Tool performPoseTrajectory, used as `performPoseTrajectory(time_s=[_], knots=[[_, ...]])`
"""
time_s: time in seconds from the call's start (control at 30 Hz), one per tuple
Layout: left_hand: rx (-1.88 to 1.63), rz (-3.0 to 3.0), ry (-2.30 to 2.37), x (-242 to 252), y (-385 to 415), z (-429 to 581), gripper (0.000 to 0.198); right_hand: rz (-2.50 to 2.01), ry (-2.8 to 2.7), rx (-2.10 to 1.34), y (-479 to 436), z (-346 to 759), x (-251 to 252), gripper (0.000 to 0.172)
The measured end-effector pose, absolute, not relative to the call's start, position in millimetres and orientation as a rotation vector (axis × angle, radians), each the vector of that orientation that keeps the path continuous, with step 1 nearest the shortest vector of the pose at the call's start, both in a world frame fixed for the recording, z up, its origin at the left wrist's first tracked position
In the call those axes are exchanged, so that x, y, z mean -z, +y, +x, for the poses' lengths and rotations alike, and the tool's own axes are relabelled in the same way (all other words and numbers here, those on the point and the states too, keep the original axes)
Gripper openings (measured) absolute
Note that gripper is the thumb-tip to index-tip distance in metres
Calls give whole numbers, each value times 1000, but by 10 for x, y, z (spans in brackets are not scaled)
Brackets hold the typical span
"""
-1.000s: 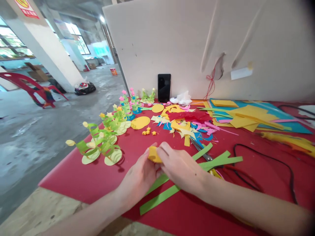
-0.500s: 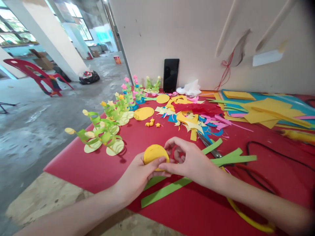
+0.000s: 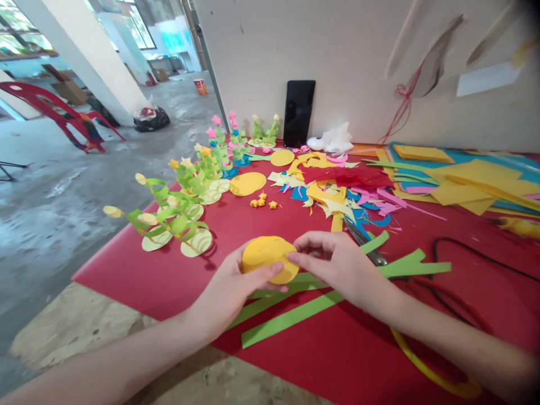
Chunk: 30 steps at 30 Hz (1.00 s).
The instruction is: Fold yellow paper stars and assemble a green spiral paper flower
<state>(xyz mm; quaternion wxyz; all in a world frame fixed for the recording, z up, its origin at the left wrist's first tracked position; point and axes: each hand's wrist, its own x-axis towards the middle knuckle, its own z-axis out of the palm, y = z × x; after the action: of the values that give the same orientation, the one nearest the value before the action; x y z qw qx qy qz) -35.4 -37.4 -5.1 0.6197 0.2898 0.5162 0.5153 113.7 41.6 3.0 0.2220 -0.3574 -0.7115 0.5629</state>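
Note:
Over the near part of the red-covered table, my left hand [image 3: 236, 287] grips yellow paper circles [image 3: 265, 250], thumb flat on top and fingers beneath. They look like more than one layer, but I cannot tell how many. My right hand [image 3: 333, 259] pinches their right edge between thumb and forefinger. Green paper strips [image 3: 291, 318] lie under and beside both hands. Beyond the right hand are scissors [image 3: 375, 257], partly covered by a strip. Small yellow folded stars [image 3: 262, 199] and flat yellow circles [image 3: 248, 184] lie farther back.
Curled green paper plants [image 3: 185, 214] on round bases line the left edge. Paper scraps [image 3: 333, 197] are heaped at centre right. A black phone [image 3: 298, 113] leans on the white panel behind. Yellow and blue sheets [image 3: 472, 185] lie far right, near a dark cable [image 3: 472, 247].
My right thumb and forefinger have closed on the edge of the yellow circles, which now look wider and tilted differently. The camera view has shifted slightly.

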Motion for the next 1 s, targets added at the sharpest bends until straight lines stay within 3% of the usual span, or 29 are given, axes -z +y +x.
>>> performPoseTrajectory(time_s=[0.33,0.7,1.0], knots=[[-1216,636,1133,57,-368,-398,24,-1136,-1836,-1508,519,1179,-103,10],[-1091,724,1123,5,-424,-408,51,-1047,-1826,-1652,474,1203,-90,10],[-1047,739,1199,-24,-423,-401,43,-999,-1609,-1784,492,1227,-63,14]])
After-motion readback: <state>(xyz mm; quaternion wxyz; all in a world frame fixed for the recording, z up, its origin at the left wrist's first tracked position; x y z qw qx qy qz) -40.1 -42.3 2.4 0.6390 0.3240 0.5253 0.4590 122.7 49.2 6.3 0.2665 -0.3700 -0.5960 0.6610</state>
